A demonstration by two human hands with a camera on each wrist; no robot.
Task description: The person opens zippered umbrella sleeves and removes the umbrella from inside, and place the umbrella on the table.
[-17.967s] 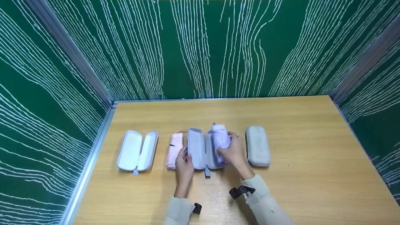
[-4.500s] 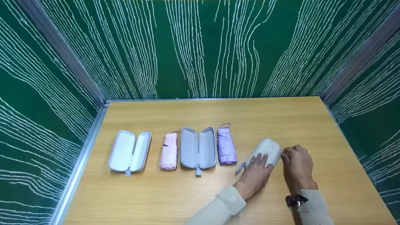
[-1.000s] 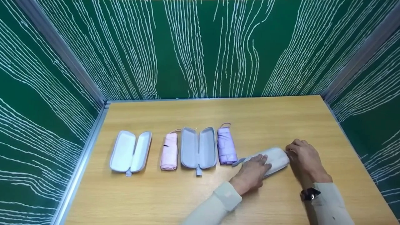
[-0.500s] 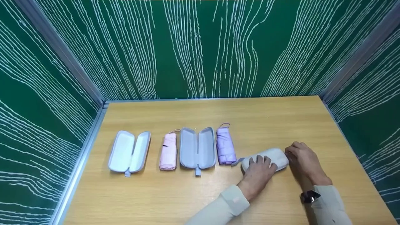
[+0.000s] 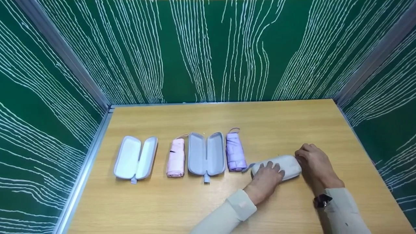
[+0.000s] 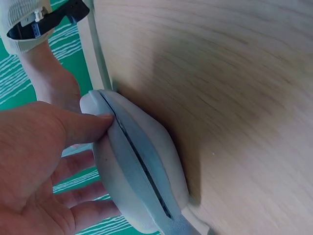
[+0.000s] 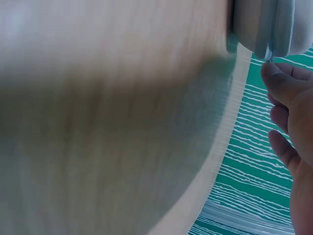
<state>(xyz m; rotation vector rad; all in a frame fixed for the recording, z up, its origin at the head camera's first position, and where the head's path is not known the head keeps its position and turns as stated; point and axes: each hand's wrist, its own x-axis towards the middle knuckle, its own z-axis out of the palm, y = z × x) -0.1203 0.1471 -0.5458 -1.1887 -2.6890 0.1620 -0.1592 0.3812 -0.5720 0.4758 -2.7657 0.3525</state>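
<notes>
A light grey zip case (image 5: 286, 166) lies slantwise on the table at the right. My left hand (image 5: 266, 180) holds it, fingers spread over its top and thumb on the near side. In the left wrist view a dark slit runs along the zip band (image 6: 132, 152), beside the thumb. At the case's right end my right hand (image 5: 317, 164) pinches the zip pull (image 7: 269, 60), mostly hidden by the fingertips. A purple folded umbrella (image 5: 236, 152) lies just left of the case, near its grey tab (image 5: 248, 167).
Further left, a grey-blue case (image 5: 197, 154) stands spread open, with a pink folded umbrella (image 5: 175, 158) beside it. A white-lined case (image 5: 127, 158), also spread open, lies at the far left. Green walls (image 5: 191, 52) with white lines enclose the table (image 5: 146, 208) at the back and sides.
Since the oldest frame, the purple umbrella has left my right hand for the table, and the grey case has moved and turned. Over the last second the case has shifted only slightly.
</notes>
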